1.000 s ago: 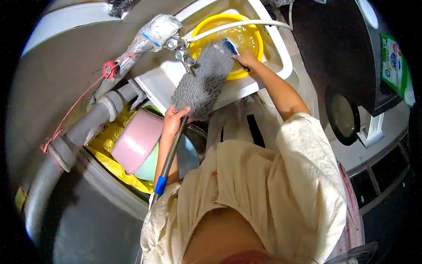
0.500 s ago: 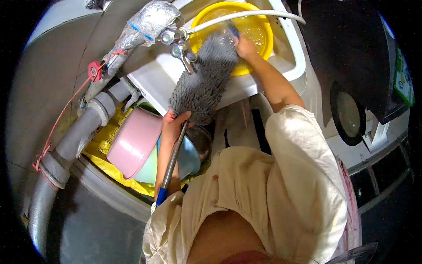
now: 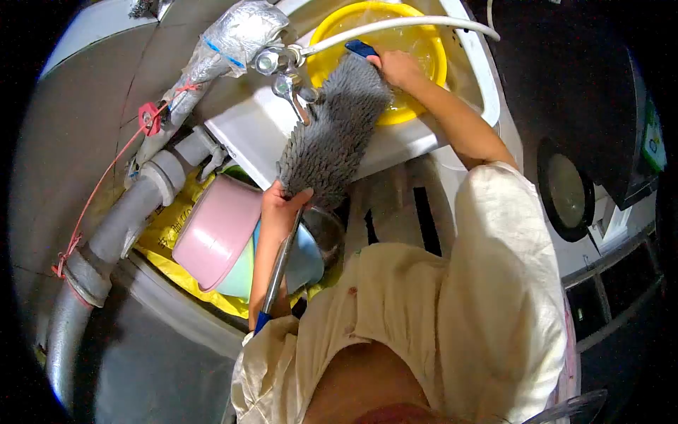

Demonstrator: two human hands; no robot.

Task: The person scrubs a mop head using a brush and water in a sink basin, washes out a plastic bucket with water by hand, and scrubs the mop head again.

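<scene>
A long grey shaggy duster head point(image 3: 335, 134) reaches from the yellow basin point(image 3: 439, 67) down past the sink's front edge. My left hand point(image 3: 284, 205) is closed round its lower end, where the metal pole point(image 3: 279, 272) with a blue part lies along my forearm. At the upper end my right hand point(image 3: 397, 68) is closed on a small brush with a dark blue back point(image 3: 361, 48), which rests against the grey fibres. Its bristles are hidden. Water shows in the basin.
The metal tap point(image 3: 286, 85) stands left of the duster, with a white hose point(image 3: 395, 23) arching over the basin. Below the white sink point(image 3: 244, 134) are a pink basin point(image 3: 217, 230) and a blue one point(image 3: 305, 258). Grey pipes point(image 3: 120, 222) run at left.
My right hand has lifted the brush out of the basin's water area onto the duster's upper end, moving slightly left and up. My left hand keeps its hold.
</scene>
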